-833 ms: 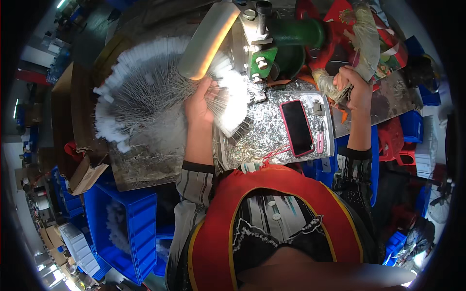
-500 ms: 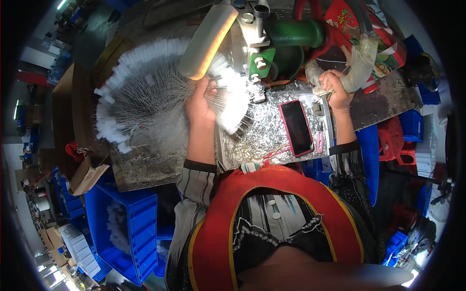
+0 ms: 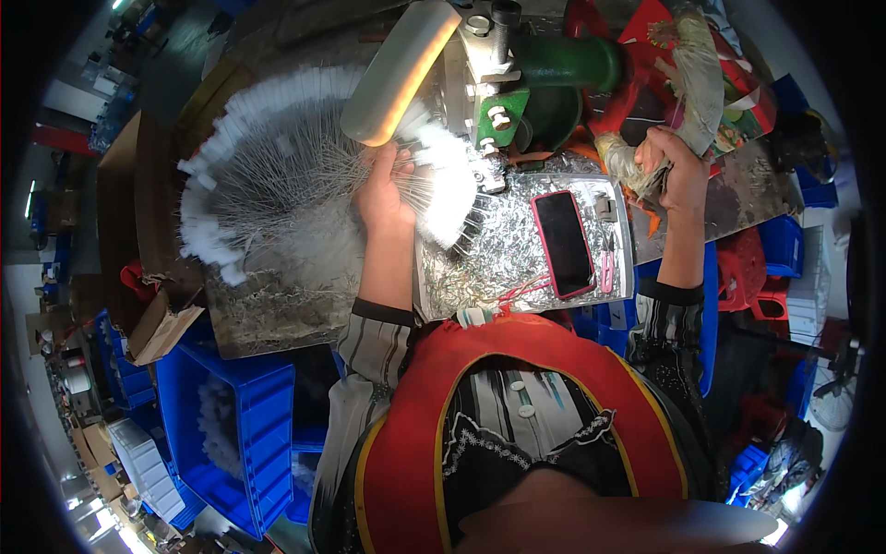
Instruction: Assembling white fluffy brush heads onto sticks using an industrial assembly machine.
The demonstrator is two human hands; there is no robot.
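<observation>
My left hand (image 3: 386,192) is closed on thin wire stems with white tips, beside a brightly lit patch under the lamp. A broad fan of similar white-tipped wires (image 3: 277,175) spreads over the bench to its left. My right hand (image 3: 681,174) wraps around a curved handle bound in pale, worn wrapping (image 3: 699,88). Between my hands stands a green bench press (image 3: 563,65) with bolts and a metal head. The ends of the wires near that head are washed out by glare.
A glowing lamp bar (image 3: 397,78) hangs over the wires. On the foil-covered board (image 3: 489,268) lie a red-edged phone (image 3: 564,245) and a small pink-handled tool (image 3: 607,268). Blue bins (image 3: 268,434) stand below left, one containing white pieces. Red stools (image 3: 743,272) are at the right.
My right hand has moved to the right along with the wrapped handle, which has swung. My left hand stays nearly where it was, still on the wires.
</observation>
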